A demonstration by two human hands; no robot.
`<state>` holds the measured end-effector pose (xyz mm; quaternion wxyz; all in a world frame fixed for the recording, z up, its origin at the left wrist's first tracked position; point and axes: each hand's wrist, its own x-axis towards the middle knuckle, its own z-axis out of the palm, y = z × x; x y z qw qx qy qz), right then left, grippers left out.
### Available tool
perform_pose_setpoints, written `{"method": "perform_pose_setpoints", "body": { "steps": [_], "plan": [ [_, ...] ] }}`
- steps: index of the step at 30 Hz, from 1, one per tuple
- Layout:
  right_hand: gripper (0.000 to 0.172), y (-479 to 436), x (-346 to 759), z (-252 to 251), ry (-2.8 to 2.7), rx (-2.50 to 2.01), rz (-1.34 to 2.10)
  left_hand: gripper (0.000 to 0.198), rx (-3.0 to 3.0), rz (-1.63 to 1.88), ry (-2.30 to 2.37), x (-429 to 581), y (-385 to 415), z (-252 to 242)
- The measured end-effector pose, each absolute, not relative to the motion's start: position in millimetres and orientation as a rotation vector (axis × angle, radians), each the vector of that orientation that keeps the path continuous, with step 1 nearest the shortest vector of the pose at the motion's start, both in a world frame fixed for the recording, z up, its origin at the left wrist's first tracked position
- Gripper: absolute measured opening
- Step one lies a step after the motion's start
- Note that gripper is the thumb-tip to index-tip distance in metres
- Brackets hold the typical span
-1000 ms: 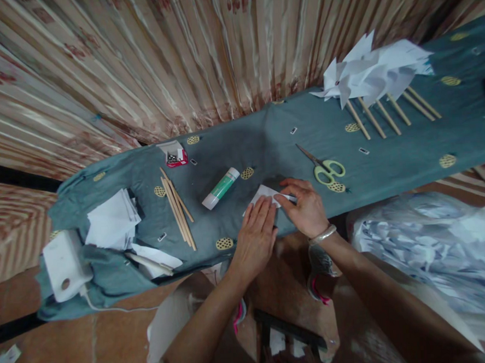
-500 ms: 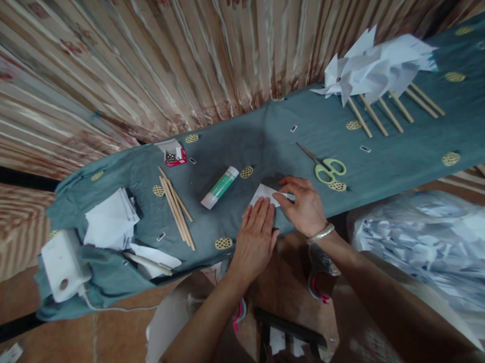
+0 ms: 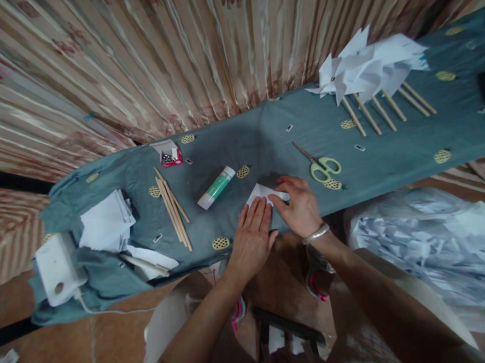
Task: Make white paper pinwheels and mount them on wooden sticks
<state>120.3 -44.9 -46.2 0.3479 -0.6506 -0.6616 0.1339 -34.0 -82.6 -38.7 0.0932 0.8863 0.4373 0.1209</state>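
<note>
A small folded sheet of white paper (image 3: 258, 191) lies on the cloth-covered table in front of me. My left hand (image 3: 252, 235) rests flat on its near part, fingers stretched out. Thumb and fingers of my right hand (image 3: 297, 203) close on the paper's right end; a bracelet circles that wrist. Just left of the paper is a green and white glue stick (image 3: 216, 188), lying on its side. A pair of scissors (image 3: 322, 166) with light green handles lies beyond my right hand, blades a little apart. Part of the paper is hidden under my fingers.
Wooden sticks (image 3: 173, 210), a small red box of metal pins (image 3: 170, 154) and a stack of white paper (image 3: 107, 222) lie leftward, near a white device (image 3: 60, 269). Paper pinwheels (image 3: 367, 67) lie far right. A plastic bag (image 3: 431, 246) of paper pieces stands below the table edge.
The view has shifted slightly. More of the paper's creased upper part shows as my right hand moves a little along its right end. My left hand stays pressed on it.
</note>
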Motion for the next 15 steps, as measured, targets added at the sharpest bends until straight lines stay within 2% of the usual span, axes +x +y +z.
{"method": "perform_pose_setpoints", "body": {
  "steps": [8, 15],
  "plan": [
    [0.031, -55.1, 123.8, -48.0, -1.67, -1.745, 0.36, 0.053, 2.652, 0.34, 1.295, -34.9, -82.1, -38.0],
    [0.032, -64.0, 131.9, -44.6, -1.602, -1.82, 0.401, 0.053, 2.656, 0.351, 1.276, -36.2, -81.5, -39.0]
  ]
}}
